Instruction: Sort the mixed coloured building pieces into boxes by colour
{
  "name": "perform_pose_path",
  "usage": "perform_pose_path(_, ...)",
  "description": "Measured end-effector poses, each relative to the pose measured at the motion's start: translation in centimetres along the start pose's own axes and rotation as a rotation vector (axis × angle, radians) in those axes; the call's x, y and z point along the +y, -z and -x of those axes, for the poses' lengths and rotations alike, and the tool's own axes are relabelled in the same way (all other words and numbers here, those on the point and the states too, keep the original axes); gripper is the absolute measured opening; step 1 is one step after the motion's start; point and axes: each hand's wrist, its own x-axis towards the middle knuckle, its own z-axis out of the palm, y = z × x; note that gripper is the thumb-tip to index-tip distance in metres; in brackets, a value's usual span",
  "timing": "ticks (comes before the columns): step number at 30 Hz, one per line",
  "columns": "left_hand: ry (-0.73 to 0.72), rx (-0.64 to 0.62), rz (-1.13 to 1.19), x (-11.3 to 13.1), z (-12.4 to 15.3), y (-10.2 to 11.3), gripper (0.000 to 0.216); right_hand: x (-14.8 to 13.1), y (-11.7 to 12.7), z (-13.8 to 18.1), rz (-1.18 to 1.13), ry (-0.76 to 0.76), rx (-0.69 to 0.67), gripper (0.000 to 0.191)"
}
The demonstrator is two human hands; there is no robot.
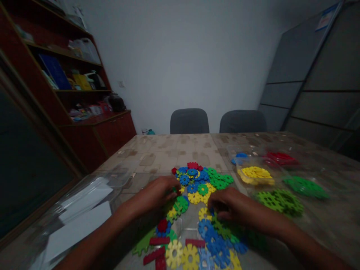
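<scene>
A heap of flat plastic gear-shaped pieces in blue, green, yellow and red lies on the table in front of me. My left hand rests palm down at the heap's left edge, its fingertips among the pieces. My right hand is also palm down, with curled fingers touching yellow and blue gears near the middle. Whether either hand grips a piece is hidden by the fingers. More gears and red bars lie closer to me.
Sorted piles sit at the right: yellow gears, red pieces, dark green ones, light green ones. A clear plastic box with white sheets stands at the left. Two grey chairs and a shelf stand beyond the table.
</scene>
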Motion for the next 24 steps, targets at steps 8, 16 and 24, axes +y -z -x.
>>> perform_pose_path(8, 0.142, -0.115, -0.034, -0.8, 0.9, 0.9, 0.032, 0.6, -1.9, -1.1, -0.080, 0.052, 0.075, 0.035)
perform_pose_path(16, 0.148, -0.124, 0.035, 0.9, 0.1, -0.9, 0.021, 1.1, -1.0, 0.0, -0.043, -0.091, -0.057, 0.042)
perform_pose_path(24, 0.064, -0.086, 0.212, 1.6, -0.7, -3.1, 0.013, -0.9, -2.8, -1.9, -0.358, -0.070, 0.116, 0.023)
